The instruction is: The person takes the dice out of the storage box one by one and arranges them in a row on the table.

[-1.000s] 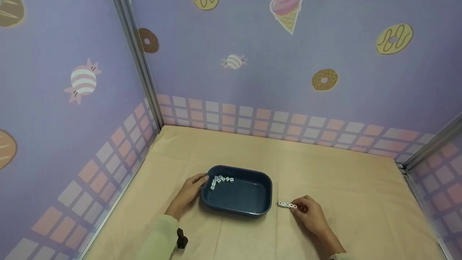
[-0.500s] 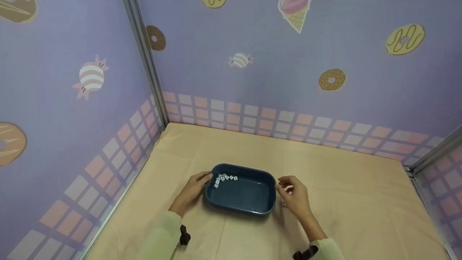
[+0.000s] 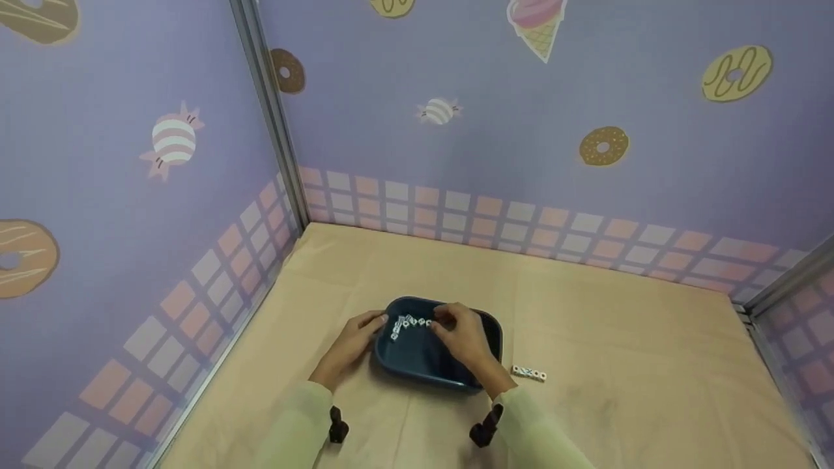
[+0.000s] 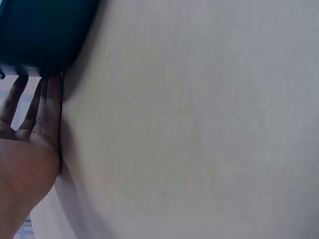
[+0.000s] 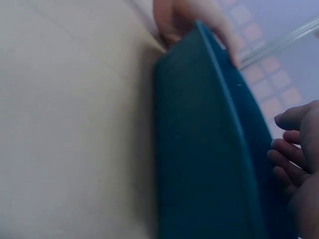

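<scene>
In the head view, a dark blue baking dish [image 3: 417, 361] stands on the cloth. My left hand [image 3: 352, 340] holds its left end, thumb at the rim and fingers along the outer wall. The left wrist view shows those fingers [image 4: 52, 107] stretched against the wall. Several white dice [image 3: 405, 322] lie at the dish's left end. My right hand [image 3: 464, 335] is over the dish, fingertips right by the rightmost die. In the right wrist view its fingers [image 5: 291, 154] are bent, thumb near them; I cannot tell whether a die is between them.
A short row of white dice [image 3: 529, 373] lies on the cloth right of the dish. The beige cloth [image 3: 619, 339] covers the table. Purple patterned walls [image 3: 508, 130] close off the back and sides.
My right hand has gone from the dice row, past the dish's right rim, to over its inside near the dice. The row shows again. My left hand stays on the dish.
</scene>
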Action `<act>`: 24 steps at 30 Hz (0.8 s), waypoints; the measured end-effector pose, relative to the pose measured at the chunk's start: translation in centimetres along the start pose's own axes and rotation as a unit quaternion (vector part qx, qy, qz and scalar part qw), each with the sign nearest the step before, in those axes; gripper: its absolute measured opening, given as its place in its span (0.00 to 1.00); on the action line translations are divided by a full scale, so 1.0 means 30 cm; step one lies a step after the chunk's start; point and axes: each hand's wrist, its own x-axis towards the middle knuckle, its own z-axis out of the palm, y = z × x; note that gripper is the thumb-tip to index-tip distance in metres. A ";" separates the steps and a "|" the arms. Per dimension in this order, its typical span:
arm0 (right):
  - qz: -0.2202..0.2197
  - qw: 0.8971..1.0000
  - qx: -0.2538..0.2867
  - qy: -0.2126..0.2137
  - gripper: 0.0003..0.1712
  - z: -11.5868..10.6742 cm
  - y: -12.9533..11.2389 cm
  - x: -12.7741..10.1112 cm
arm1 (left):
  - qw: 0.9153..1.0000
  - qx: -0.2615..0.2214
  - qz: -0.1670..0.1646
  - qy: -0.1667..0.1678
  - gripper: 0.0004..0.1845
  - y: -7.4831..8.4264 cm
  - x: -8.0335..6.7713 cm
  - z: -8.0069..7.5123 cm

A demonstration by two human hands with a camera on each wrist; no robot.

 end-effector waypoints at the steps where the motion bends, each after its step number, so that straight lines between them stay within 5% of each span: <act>1: 0.001 1.000 -0.008 -0.002 0.17 0.012 0.001 0.004 | 1.000 -0.002 0.001 -0.002 0.32 0.001 0.000 -0.001; 17: -0.026 0.994 -0.102 -0.015 0.25 0.087 0.049 0.011 | 1.000 0.020 0.013 0.013 0.29 -0.005 0.001 0.007; 24: -0.027 0.995 -0.089 -0.044 0.25 0.079 0.067 0.021 | 0.999 0.026 0.022 0.012 0.29 -0.002 0.008 -0.001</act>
